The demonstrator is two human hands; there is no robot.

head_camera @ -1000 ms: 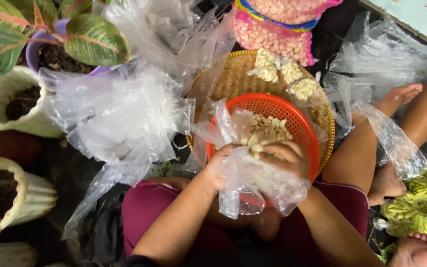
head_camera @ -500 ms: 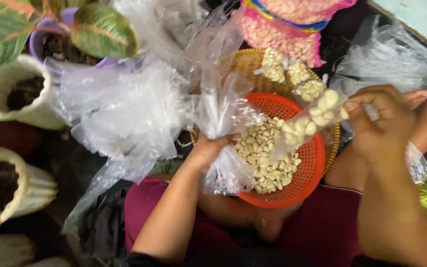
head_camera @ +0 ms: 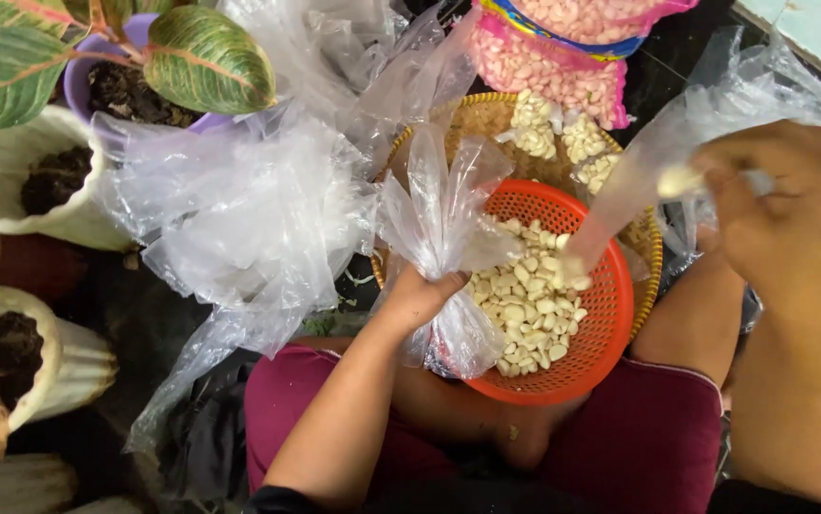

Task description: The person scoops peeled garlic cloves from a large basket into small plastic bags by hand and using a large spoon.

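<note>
1. Head view: left hand (head_camera: pixel 420 297) has its grip clamped on a clear plastic bag (head_camera: pixel 444 214) at the left rim of the orange basket (head_camera: pixel 610 333).
2. Right hand (head_camera: pixel 791 214) pinches a raised, partly filled bag (head_camera: pixel 653 167).
3. Progress: many peeled garlic cloves (head_camera: pixel 525 309) remain unbagged in the basket.

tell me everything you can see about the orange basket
The orange basket is a round, shallow plastic basket with a fine mesh wall. It sits on the person's lap, overlapping a wider woven tray behind it. Peeled garlic cloves fill much of its inside. The left hand holds a clear plastic bag over its near-left rim, hiding that part.
</note>
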